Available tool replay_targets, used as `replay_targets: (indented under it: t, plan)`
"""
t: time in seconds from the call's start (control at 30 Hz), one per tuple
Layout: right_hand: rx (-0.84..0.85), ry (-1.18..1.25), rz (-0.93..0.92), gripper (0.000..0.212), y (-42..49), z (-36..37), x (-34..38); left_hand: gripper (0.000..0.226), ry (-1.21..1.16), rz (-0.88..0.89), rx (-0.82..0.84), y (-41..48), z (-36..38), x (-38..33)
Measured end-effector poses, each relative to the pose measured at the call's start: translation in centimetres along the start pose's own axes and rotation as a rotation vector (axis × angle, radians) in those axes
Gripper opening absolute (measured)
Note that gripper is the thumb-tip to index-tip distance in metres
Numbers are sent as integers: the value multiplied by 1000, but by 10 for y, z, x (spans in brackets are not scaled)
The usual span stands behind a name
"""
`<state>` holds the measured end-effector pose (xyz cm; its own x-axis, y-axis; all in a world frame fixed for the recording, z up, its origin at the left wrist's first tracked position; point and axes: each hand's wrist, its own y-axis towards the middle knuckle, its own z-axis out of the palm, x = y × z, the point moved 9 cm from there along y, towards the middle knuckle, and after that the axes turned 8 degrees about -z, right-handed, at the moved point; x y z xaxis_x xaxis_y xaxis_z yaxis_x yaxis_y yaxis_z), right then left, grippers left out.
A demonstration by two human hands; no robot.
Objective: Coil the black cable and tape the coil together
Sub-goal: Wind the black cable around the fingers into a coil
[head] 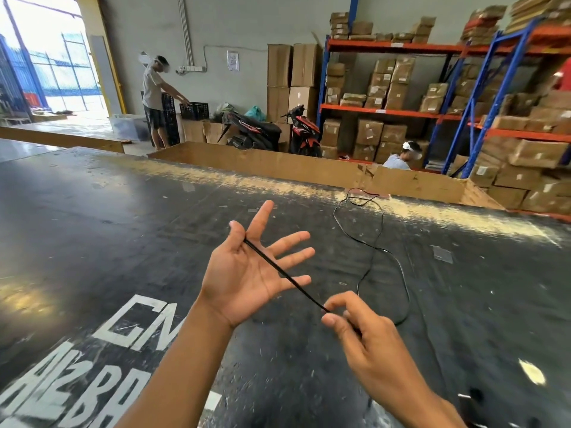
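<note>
Our left hand (pixel 244 279), fingers wide, pins the black cable (pixel 286 274) under its thumb; our right hand (pixel 364 338), at 4 o'clock, pinches it.

Left hand (pixel 244 273) splayed, right (pixel 355 329) seemingly pinching

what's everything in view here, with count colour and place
black cable: one, black, loose on table, end stretched between hands
table: one, black with white lettering, foreground
cardboard bin: one, brown, behind table
motorbikes: two, red-black, back wall
racks: two, blue-orange, right, stacked with brown boxes
crates: several, black, back left
people: two, light shirts, one standing at crates, one low by racks
left hand: one, palm up, thumb pins cable end
right hand: one, fingers pinch cable
</note>
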<state>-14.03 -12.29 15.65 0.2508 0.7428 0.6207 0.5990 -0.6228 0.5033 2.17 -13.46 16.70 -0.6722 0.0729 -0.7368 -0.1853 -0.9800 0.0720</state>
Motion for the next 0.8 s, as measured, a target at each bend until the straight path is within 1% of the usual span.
replay_targets:
  t: [0.07,0.13,0.17,0.23,0.3,0.37,0.47,0.6,0.73,0.8]
  plan:
    - [-74,-45,-48,7,2,-6,3,58,3,-4,-2,-1,0,0]
    - [-101,6,-2,10,4,-7,-6,58,4,-9,5,-2,1,0]
    - [-87,73,52,11,5,-5,-12,58,4,-12,14,-2,2,0]
    - [-26,280,170,16,6,2,-22,58,-6,-20,43,-2,5,0]
    - [18,470,243,21,4,10,-27,58,-28,-32,81,-2,8,0]
    - [39,510,252,23,3,13,-28,58,-45,-47,131,-3,14,2]
    - [42,426,233,24,-1,15,-32,57,-64,-61,188,-6,19,3]
    - [76,257,203,28,-4,15,-42,58,-81,-89,273,-11,32,2]
    - [151,-67,117,17,-3,9,-64,60,-96,-165,388,-20,52,7]
    - [177,-226,73,11,3,0,-77,61,-56,-230,409,-25,58,14]
